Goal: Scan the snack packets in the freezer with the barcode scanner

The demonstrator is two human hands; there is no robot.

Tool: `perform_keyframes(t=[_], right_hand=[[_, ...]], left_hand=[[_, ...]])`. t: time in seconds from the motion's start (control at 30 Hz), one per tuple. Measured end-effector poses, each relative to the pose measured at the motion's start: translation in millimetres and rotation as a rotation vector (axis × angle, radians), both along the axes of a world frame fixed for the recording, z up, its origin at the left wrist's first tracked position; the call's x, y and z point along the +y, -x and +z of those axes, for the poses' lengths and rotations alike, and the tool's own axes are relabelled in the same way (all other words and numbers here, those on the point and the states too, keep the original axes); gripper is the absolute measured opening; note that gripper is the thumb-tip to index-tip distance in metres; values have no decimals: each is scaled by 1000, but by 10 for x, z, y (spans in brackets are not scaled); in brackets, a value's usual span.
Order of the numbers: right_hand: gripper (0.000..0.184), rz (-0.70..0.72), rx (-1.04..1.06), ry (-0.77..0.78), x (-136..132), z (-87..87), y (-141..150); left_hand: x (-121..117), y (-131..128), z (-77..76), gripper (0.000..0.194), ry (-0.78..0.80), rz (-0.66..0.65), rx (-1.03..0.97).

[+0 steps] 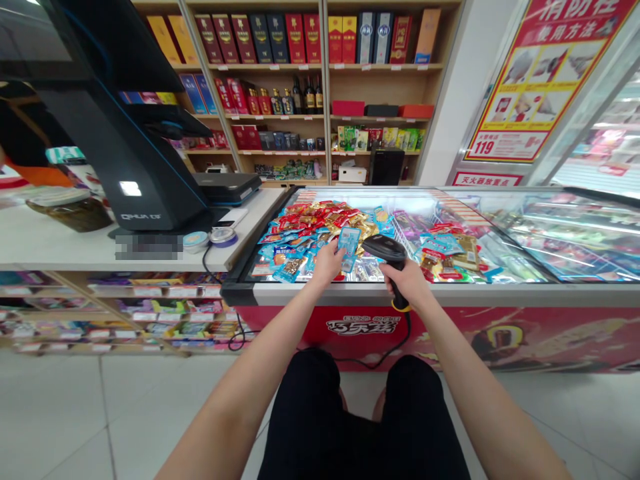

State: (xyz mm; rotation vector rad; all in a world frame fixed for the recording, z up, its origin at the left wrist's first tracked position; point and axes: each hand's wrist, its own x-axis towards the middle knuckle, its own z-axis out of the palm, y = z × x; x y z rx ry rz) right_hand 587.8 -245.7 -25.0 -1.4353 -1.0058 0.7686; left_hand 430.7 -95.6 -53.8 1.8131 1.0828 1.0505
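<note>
My left hand (327,262) grips a small blue snack packet (349,241) by its left edge, over the glass top of a chest freezer. Just to the right, my right hand (407,283) is wrapped around the handle of a black barcode scanner (385,249), whose head points left toward the packet. A dark cable (406,340) runs down from the scanner and loops left. A large pile of red, gold and blue snack packets (305,227) lies left of and behind my left hand. A smaller pile of packets (445,257) lies right of the scanner.
The red-fronted chest freezer (500,293) stands before my knees. On the left, a white counter (30,247) bears a dark checkout terminal (145,173), a roll of tape (223,237) and a lidded jar (75,210). Shelves (280,67) with boxes and bottles rise behind.
</note>
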Motion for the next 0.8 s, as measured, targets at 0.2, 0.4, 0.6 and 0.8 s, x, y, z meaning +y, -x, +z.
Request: perform_keyframes(t=[0.2, 0.4, 0.6, 0.8], right_hand=[[24, -4, -13, 5, -3, 39, 53], [26, 3, -28, 34, -20, 71, 85], [25, 5, -19, 47, -27, 102, 89], [25, 12, -24, 36, -13, 57, 29]], left_hand=[[-80, -4, 17, 11, -163, 137, 171], [-137, -32, 42, 14, -216, 144, 269], [-152, -74, 46, 11, -225, 153, 284], [-154, -107, 61, 12, -221, 134, 264]])
